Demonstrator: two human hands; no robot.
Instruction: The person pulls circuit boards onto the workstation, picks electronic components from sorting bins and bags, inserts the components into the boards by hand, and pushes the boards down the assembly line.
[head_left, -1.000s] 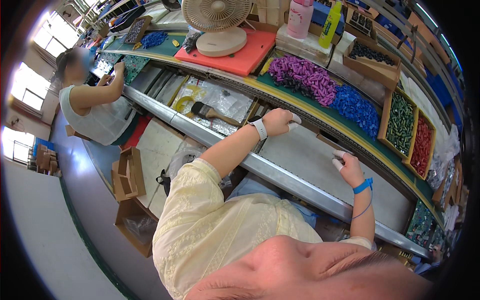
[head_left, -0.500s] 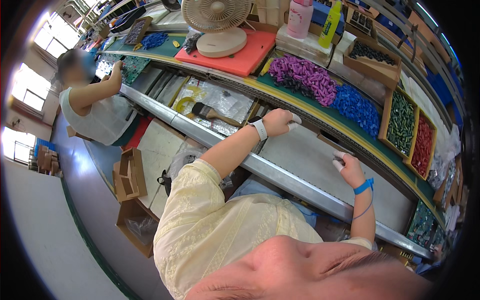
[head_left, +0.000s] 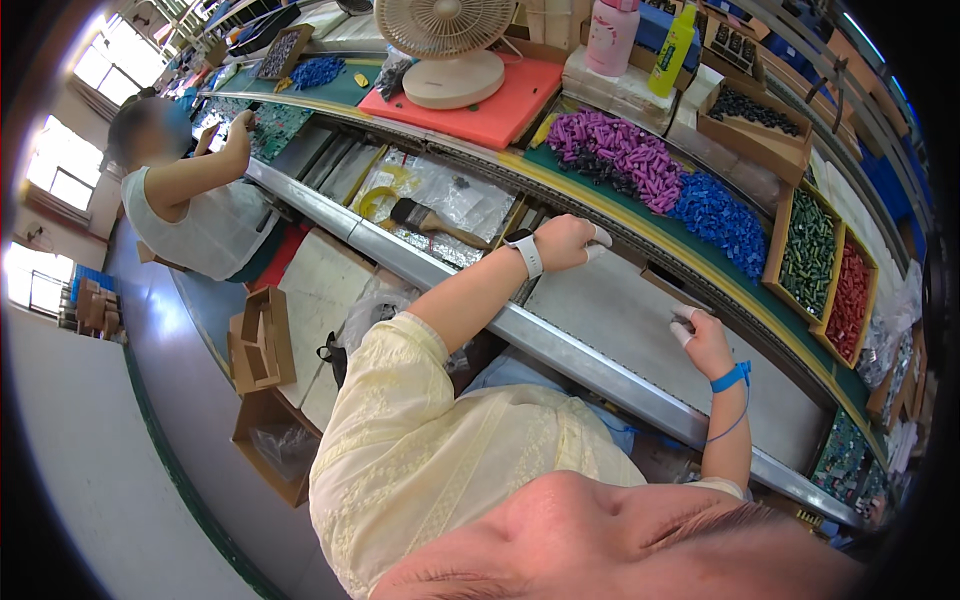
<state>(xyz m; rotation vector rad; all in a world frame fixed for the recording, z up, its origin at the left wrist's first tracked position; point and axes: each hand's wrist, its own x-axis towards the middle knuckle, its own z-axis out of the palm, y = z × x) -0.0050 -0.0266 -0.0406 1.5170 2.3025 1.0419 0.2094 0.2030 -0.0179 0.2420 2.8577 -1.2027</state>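
Note:
My left hand (head_left: 568, 243) reaches over the grey work surface (head_left: 600, 318), by the inner edge of the yellow-edged green belt. Its fingers are curled, and white finger cots cover the fingertips. A white-strapped watch (head_left: 527, 255) is on that wrist. Farther right, my right hand (head_left: 706, 343) hovers over the same surface, its cot-covered fingertips pinched together. A small dark bit seems to show at those tips, too small to name. Around the right wrist is a blue strap (head_left: 731, 376) with a thin cord. What the left fingers hold, if anything, is hidden.
Heaps of purple (head_left: 625, 150) and blue parts (head_left: 718, 222) lie on the belt, beside boxes of green (head_left: 806, 247) and red parts (head_left: 848, 300). A brush (head_left: 437, 222) lies left of my arm. A fan (head_left: 452, 78) stands behind. A co-worker (head_left: 195, 215) handles a circuit board.
The whole view has shifted slightly to the right. My hands keep nearly the same place and pose. The co-worker's arm has moved a little over the board.

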